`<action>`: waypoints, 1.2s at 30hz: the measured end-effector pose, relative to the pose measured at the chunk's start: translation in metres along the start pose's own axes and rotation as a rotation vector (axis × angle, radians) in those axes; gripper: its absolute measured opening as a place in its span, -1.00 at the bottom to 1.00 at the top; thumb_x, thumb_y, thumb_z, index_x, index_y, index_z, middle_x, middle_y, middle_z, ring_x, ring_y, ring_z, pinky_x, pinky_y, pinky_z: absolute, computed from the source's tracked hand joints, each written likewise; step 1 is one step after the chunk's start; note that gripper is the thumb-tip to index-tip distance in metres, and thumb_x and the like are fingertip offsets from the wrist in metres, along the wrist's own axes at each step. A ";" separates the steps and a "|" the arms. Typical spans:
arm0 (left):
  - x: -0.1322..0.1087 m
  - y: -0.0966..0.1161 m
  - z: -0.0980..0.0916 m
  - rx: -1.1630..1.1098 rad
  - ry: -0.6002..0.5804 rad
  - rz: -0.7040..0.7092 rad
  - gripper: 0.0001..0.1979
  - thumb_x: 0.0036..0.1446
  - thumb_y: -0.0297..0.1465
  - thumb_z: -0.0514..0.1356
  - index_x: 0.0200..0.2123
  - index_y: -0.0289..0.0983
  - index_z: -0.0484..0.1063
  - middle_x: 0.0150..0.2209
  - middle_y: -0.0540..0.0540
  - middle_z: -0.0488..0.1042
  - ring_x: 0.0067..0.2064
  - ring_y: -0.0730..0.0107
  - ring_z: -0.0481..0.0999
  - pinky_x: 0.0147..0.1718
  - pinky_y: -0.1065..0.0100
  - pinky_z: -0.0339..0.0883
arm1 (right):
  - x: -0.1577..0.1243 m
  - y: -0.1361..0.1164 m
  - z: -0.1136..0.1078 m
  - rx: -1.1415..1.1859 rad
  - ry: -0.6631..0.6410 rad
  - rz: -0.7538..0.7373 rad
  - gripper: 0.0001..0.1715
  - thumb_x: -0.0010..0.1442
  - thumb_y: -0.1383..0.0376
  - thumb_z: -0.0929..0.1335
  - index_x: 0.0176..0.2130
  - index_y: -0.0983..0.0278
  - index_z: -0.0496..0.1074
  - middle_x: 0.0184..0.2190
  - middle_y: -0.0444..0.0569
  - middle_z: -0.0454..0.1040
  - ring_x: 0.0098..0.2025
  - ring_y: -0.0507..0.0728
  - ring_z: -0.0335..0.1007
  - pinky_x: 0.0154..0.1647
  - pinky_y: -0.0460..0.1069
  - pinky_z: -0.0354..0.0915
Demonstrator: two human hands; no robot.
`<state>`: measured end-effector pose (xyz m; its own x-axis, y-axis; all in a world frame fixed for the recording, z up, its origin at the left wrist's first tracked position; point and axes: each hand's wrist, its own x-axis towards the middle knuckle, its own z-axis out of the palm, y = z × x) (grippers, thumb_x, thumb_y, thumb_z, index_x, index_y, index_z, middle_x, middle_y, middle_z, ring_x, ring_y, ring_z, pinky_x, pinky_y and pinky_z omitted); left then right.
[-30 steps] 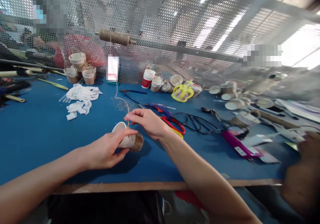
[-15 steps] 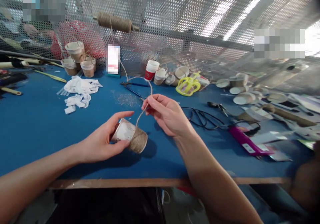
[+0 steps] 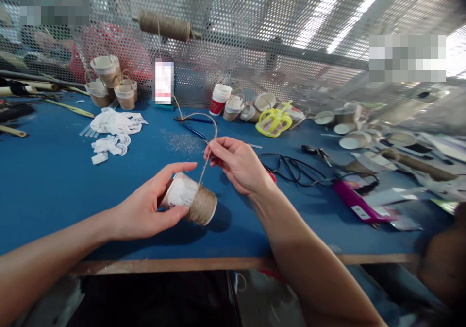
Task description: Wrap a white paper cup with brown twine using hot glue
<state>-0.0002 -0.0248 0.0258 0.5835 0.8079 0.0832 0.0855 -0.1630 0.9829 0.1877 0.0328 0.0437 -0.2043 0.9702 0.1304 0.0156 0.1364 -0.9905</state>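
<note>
Head view: twine-wound paper cup (image 3: 183, 192) held in the left hand (image 3: 143, 210), loose twine (image 3: 204, 169) pinched in the right hand (image 3: 236, 164).
Smooth white paper meets coarse brown winding round the tapered base; the long axis lies tilted over, base pointing right and slightly nearer, above a blue tabletop (image 3: 54, 191), contact unclear, with a perforated metal screen (image 3: 225, 6) behind.

The head camera looks forward and down from above and behind the left hand (image 3: 143, 211) and right hand (image 3: 240, 165). It sits near them, facing the mesh panel (image 3: 233, 8) beyond
</note>
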 end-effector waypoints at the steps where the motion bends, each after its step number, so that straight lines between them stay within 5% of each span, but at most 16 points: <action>1: 0.000 0.000 0.000 0.010 0.000 0.005 -0.41 0.03 -0.53 0.11 0.12 -0.13 -0.03 -0.34 0.03 0.31 -0.44 0.57 0.29 -0.45 0.54 0.28 | 0.001 0.001 0.000 -0.006 0.000 -0.001 -0.79 0.00 0.21 0.33 -0.50 0.32 0.33 -0.52 -0.13 0.37 -0.49 -0.06 0.22 -0.45 -0.10 0.17; 36: -0.005 0.000 -0.003 0.187 0.089 0.186 -0.49 0.06 -0.50 0.11 0.08 -0.14 0.07 -0.27 -0.02 0.34 -0.44 0.57 0.29 -0.48 0.55 0.25 | -0.004 0.023 0.020 -0.136 -0.151 0.200 -0.82 -0.04 0.24 0.34 -0.51 0.31 0.29 -0.61 -0.20 0.31 -0.58 -0.07 0.15 -0.57 -0.12 0.08</action>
<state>-0.0057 -0.0271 0.0257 0.5305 0.7995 0.2817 0.1356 -0.4080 0.9029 0.1697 0.0277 0.0194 -0.3271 0.9412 -0.0848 0.1994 -0.0190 -0.9797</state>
